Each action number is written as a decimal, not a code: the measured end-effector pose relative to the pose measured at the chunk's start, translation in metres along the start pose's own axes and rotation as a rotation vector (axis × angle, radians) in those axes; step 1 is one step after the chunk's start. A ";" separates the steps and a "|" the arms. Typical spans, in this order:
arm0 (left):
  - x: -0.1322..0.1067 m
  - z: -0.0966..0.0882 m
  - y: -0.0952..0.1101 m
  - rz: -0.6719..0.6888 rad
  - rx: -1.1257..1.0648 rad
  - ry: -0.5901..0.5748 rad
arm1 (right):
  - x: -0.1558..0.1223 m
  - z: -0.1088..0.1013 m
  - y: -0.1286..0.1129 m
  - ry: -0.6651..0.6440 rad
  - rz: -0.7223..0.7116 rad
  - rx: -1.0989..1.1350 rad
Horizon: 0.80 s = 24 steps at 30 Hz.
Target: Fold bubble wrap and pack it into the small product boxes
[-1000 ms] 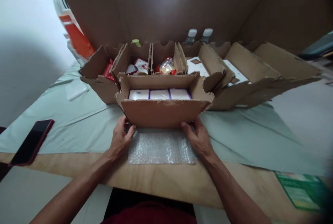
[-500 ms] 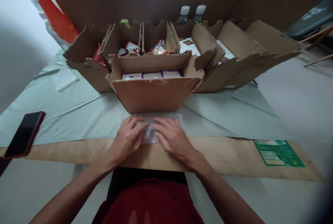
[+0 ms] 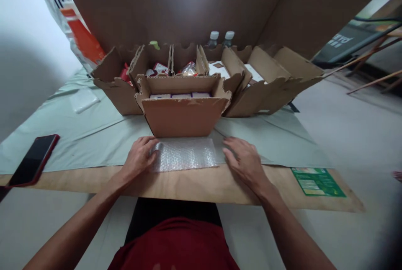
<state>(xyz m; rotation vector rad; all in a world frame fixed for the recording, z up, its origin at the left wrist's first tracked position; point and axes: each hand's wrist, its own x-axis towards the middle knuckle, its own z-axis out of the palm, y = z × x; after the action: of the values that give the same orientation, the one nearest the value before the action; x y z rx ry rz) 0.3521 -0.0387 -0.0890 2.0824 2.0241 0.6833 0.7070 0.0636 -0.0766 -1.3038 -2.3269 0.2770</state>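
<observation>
A sheet of bubble wrap (image 3: 185, 154) lies flat on the table's near edge, just in front of an open cardboard box (image 3: 182, 115) that holds three white packs (image 3: 180, 95). My left hand (image 3: 138, 159) rests at the sheet's left edge, its fingers curled onto the wrap. My right hand (image 3: 243, 159) lies flat on the pale cloth just right of the sheet, fingers stretched out and holding nothing.
Behind the front box stand several open cardboard boxes (image 3: 266, 81) with red and white packets; two capped bottles (image 3: 220, 39) are at the back. A dark phone (image 3: 33, 160) lies at the left. A green leaflet (image 3: 317, 181) sits on the wooden table edge (image 3: 194, 186).
Both hands went from the box's lower corners to the middle of the bubble wrap, then slid apart to its left and right edges. The sheet now lies spread flat.
</observation>
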 end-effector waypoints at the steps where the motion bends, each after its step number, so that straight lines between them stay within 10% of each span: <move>1: 0.002 -0.001 -0.001 -0.019 0.031 -0.006 | 0.011 0.008 -0.007 -0.021 0.008 0.013; 7: 0.010 -0.002 -0.001 -0.054 0.052 -0.018 | 0.034 0.039 -0.025 -0.002 0.017 0.089; 11: 0.008 -0.020 0.013 -0.023 -0.006 0.018 | 0.017 0.013 -0.029 0.018 0.005 0.204; 17: -0.007 -0.063 0.033 0.236 -0.074 0.437 | 0.011 -0.034 -0.050 0.288 -0.189 0.428; 24: -0.049 -0.037 0.003 0.375 -0.016 -0.065 | -0.031 0.002 0.003 -0.085 -0.251 0.147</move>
<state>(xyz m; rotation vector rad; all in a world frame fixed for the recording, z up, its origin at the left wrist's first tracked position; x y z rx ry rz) 0.3396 -0.0937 -0.0653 2.4666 1.6017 0.6708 0.7219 0.0394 -0.0883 -0.9365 -2.4580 0.4188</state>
